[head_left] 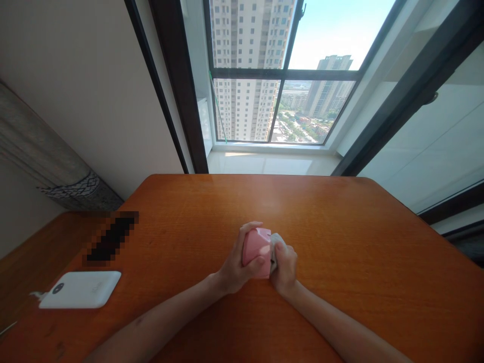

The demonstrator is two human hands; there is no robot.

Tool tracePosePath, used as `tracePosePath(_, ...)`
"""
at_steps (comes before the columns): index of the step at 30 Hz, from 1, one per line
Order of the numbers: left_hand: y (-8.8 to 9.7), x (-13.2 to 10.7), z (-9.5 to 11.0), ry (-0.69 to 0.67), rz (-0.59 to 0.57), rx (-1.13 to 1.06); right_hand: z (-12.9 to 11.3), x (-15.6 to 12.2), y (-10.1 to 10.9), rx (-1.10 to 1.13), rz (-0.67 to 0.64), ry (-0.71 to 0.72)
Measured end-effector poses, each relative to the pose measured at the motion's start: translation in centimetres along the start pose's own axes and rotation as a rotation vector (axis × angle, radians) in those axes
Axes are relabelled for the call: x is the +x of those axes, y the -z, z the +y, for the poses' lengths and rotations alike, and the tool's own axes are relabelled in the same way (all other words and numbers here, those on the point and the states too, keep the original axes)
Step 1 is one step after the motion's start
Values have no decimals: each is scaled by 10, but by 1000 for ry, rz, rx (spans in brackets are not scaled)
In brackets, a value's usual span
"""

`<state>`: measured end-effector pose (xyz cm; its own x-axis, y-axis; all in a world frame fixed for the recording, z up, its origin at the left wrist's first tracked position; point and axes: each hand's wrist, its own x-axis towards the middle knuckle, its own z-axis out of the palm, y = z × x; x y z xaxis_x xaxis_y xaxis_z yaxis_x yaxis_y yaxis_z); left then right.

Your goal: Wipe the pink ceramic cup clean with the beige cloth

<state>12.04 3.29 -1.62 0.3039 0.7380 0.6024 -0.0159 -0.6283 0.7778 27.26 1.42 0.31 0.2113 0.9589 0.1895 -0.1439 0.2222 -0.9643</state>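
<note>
A pink rounded container (pixel 256 249) sits in the person's two hands, just above the near middle part of an orange-brown wooden table (pixel 340 242), and it is held up off the wood as far as the head view shows. The left hand (pixel 236 264) is closed around the container's left side, its fingers curling over the top and its thumb lying across the front. The right hand (pixel 283 267) is also closed, bunching a crumpled pale grey cloth (pixel 277 249) against the container's right end, so the cloth lies between that hand and the pink surface. The two hands nearly meet, and both forearms reach in from the bottom edge of the view. Exactly how the container opens, or which end is which, cannot be told from this angle. Well to the left on the table lies a white power bank (pixel 80 290) with a short cable at its far left end, and a pixelated patch (pixel 111 238) covers part of the table above it. Beyond the table stands a dark-framed window (pixel 245 75) looking out on tall residential towers (pixel 245 60), with a pale tiled sill (pixel 264 164) beneath it. A rolled grey fabric bundle (pixel 64 171) leans by the wall at the left.
</note>
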Motion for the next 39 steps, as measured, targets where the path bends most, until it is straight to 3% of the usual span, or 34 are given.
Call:
tracePosePath(5,1,0,-2,-202,-13,150,-1,-2,-1,12,54,-78)
tracePosePath(9,1,-1,0,28,-9,-27,0,-4,0,-60,12,39)
tracePosePath(10,2,-1,0,32,-9,-22,0,-4,0,-71,13,52)
tracePosePath(14,3,1,-1,-208,-33,217,-4,-2,-3,-3,75,-55)
tracePosePath(15,3,1,0,-216,-35,216,-4,-2,-2,3,74,-55)
tracePosePath(19,1,1,6,111,-18,-110,7,-6,4,-103,44,132)
tracePosePath(22,2,1,7,237,-57,-185,10,-4,4,-51,75,56)
tracePosePath(26,11,5,-3,-76,-137,116,-1,9,-10,226,118,-269)
tracePosePath(29,14,6,-10,-256,-186,325,-6,15,-14,293,81,-384)
tracePosePath(31,10,3,-11,-238,-139,300,-5,14,-9,207,94,-310)
tracePosePath(34,2,-5,-8,-30,-42,38,0,8,1,-29,56,-63)
tracePosePath(36,-2,-7,-6,48,-5,-49,0,5,3,-106,-9,11)
tracePosePath(39,0,-5,-5,-127,-16,162,-2,5,-1,-68,53,-44)
